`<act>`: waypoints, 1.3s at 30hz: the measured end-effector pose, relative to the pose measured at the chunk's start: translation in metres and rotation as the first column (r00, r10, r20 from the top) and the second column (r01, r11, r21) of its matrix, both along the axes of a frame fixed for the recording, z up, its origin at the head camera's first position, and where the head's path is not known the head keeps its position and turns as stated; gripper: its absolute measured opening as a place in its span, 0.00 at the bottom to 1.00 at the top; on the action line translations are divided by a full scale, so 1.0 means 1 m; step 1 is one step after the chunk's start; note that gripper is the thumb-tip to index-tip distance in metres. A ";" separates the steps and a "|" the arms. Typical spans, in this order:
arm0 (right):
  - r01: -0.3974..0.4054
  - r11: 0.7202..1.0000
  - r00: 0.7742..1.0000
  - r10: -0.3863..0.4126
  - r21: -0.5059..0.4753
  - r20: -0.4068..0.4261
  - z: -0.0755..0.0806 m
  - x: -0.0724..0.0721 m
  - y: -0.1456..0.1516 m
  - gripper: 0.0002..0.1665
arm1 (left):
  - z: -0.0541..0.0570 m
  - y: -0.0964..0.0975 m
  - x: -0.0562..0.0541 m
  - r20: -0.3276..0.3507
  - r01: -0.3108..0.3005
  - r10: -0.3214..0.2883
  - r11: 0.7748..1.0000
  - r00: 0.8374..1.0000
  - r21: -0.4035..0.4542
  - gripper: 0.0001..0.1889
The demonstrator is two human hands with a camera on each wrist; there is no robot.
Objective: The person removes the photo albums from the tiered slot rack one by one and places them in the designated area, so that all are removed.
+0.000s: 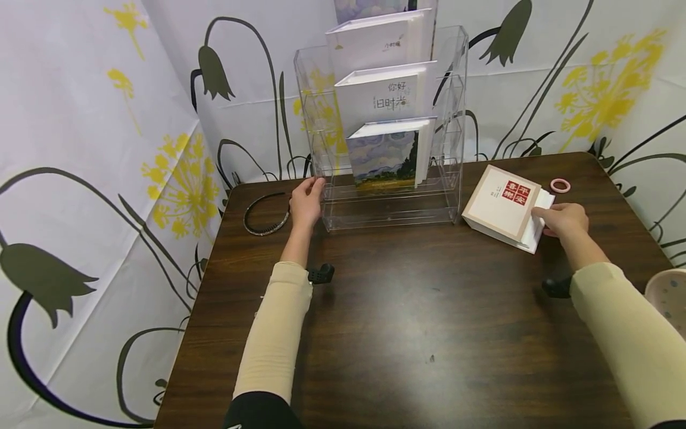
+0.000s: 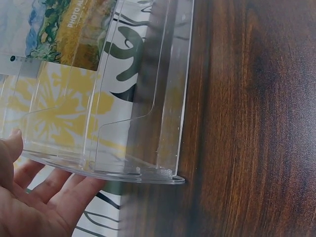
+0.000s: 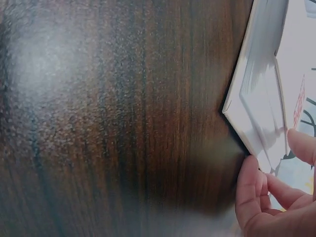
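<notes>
A clear acrylic display rack [image 1: 391,220] stands at the back of the table, with several albums stacked in its tiers. On the lowest tier is one with a painted landscape cover [image 1: 386,158]; part of the words "PHOTO AL" shows on it in the left wrist view. My left hand [image 1: 306,202] grips the rack's left side panel, thumb [image 2: 15,145] on one face and fingers beyond the edge. To the rack's right lies a thick white photo album [image 1: 495,205] with a red square of characters. My right hand [image 1: 567,219] pinches its right edge, fingers [image 3: 249,182] at the lower cover.
A dark headband [image 1: 262,231] lies left of the rack, beside my left hand. Behind the album sits a pink ring [image 1: 560,186]. A speckled bowl [image 1: 667,298] is at the right edge. Patterned cloth [image 1: 257,107] hangs behind the brown table [image 1: 402,328].
</notes>
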State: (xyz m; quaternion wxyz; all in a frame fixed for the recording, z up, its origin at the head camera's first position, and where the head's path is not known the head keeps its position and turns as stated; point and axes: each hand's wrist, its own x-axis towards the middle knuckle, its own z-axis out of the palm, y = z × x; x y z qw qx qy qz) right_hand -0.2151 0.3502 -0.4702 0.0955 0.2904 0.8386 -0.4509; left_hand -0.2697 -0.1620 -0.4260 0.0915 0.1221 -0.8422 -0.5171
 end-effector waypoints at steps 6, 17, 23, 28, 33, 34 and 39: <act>0.043 0.998 0.996 -0.039 0.047 -0.076 0.003 0.005 0.000 0.43 | -0.002 0.004 -0.003 -0.003 0.009 -0.009 1.000 1.000 -0.012 0.24; 0.373 0.926 0.614 -0.289 -0.053 -0.734 0.027 -0.009 -0.039 0.12 | -0.002 0.001 -0.004 -0.013 0.012 -0.012 1.000 1.000 -0.010 0.24; 0.184 0.979 0.312 -0.144 -0.089 -0.939 0.078 0.003 -0.097 0.09 | -0.004 0.001 -0.002 -0.004 0.017 -0.017 1.000 1.000 -0.015 0.24; -0.021 1.000 0.223 0.010 0.005 -0.975 0.112 0.012 -0.145 0.08 | -0.005 0.000 -0.001 -0.016 0.011 -0.011 1.000 1.000 -0.018 0.25; -0.216 0.968 0.415 0.210 0.128 -0.885 0.104 -0.009 -0.163 0.23 | -0.004 -0.001 -0.001 -0.019 0.008 -0.009 1.000 1.000 -0.026 0.24; -0.257 0.957 0.464 0.247 0.138 -0.851 0.101 -0.014 -0.166 0.27 | -0.003 -0.001 -0.001 -0.018 0.007 -0.007 1.000 1.000 -0.027 0.24; -0.386 0.912 0.580 0.358 0.141 -0.732 0.092 -0.026 -0.184 0.41 | -0.003 -0.001 -0.001 -0.018 0.001 -0.001 1.000 1.000 -0.025 0.24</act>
